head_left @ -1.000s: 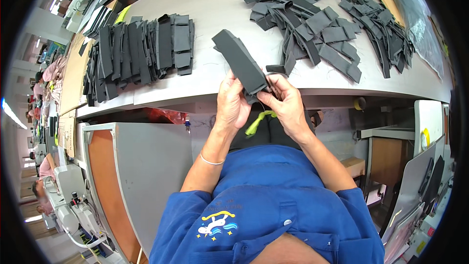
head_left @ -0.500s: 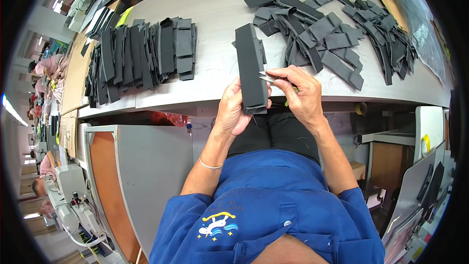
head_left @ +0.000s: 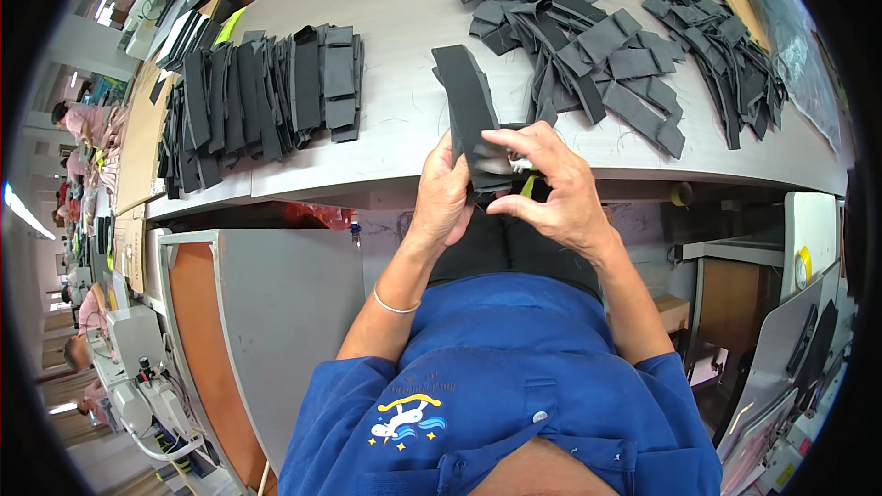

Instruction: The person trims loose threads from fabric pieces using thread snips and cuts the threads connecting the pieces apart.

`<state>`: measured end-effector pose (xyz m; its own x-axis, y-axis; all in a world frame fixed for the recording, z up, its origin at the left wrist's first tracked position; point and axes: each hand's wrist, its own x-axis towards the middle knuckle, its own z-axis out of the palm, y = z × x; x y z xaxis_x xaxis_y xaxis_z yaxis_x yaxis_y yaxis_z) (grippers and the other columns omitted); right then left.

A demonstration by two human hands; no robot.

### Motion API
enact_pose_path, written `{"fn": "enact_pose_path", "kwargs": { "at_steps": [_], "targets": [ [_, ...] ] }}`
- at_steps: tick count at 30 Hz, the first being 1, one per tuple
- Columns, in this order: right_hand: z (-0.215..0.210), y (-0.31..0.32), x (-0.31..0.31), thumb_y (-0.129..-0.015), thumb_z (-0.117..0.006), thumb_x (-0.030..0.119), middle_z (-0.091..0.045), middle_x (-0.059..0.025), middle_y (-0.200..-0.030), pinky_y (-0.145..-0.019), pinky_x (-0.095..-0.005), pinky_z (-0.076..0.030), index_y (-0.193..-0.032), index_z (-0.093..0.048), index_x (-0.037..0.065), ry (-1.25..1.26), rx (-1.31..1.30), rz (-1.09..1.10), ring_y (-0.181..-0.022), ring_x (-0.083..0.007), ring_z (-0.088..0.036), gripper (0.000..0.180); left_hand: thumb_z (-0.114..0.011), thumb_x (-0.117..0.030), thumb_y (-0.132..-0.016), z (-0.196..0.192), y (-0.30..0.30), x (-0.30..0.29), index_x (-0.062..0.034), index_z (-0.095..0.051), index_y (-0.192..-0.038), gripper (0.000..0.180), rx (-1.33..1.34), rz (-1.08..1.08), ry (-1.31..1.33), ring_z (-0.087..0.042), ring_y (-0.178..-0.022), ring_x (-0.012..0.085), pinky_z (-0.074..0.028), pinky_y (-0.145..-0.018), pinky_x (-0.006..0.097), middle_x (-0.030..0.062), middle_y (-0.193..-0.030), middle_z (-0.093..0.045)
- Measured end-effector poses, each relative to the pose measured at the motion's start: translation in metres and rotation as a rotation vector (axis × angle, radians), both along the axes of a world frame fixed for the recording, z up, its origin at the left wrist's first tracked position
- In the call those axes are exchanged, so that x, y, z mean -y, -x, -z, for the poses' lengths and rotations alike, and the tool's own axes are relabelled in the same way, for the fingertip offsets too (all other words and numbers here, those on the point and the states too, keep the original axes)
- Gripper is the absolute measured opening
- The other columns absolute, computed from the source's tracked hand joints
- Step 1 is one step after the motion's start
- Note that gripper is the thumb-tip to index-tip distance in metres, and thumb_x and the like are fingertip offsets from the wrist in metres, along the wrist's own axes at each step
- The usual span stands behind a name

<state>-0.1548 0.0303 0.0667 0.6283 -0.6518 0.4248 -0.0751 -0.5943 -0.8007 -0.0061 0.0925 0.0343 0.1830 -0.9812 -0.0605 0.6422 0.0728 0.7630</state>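
Grey worktable (head_left: pixel 395 119): left hand (head_left: pixel 444 197), right hand (head_left: pixel 551 188) grips pinching black foam strip (head_left: pixel 469 115).

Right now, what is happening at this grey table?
A person in a blue shirt holds a long black foam strip upright over the table edge. The left hand grips its lower end; the right hand works there with a small white tool. A neat row of black pieces lies left, a loose heap right.

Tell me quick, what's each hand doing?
Left hand: closed on the black strip.
Right hand: pinching the strip's lower end, with a small tool.
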Motion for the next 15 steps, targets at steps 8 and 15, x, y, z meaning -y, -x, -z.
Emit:
{"fn": "enact_pose_path", "kwargs": {
  "at_steps": [8, 15],
  "targets": [
    [0.014, -0.001, 0.007, -0.075, -0.066, -0.004, -0.064, -0.0068, -0.081, -0.058, -0.0244, -0.048, -0.088, -0.065, 0.000, -0.050, 0.258, 0.152, -0.061, -0.0122, -0.060, 0.014, -0.057, -0.007, -0.088, -0.012, -0.008, -0.014, 0.0036, -0.047, -0.119, 0.034, 0.845, 0.264, -0.059, -0.057, -0.089, 0.0180, -0.047, -0.080, 0.030, 0.0079, -0.103, -0.056],
    [-0.001, 0.001, 0.012, -0.087, -0.065, 0.011, -0.057, 0.0057, -0.070, -0.057, -0.0206, -0.036, -0.085, -0.065, 0.000, -0.621, 0.335, 0.115, -0.065, -0.0020, -0.045, 0.011, -0.060, -0.009, -0.074, -0.016, -0.018, -0.022, 0.0048, -0.051, -0.110, 0.040, 1.161, 0.160, 0.220, -0.036, -0.116, 0.0318, -0.029, -0.103, 0.037, 0.0170, -0.121, -0.038]
  ]
}}
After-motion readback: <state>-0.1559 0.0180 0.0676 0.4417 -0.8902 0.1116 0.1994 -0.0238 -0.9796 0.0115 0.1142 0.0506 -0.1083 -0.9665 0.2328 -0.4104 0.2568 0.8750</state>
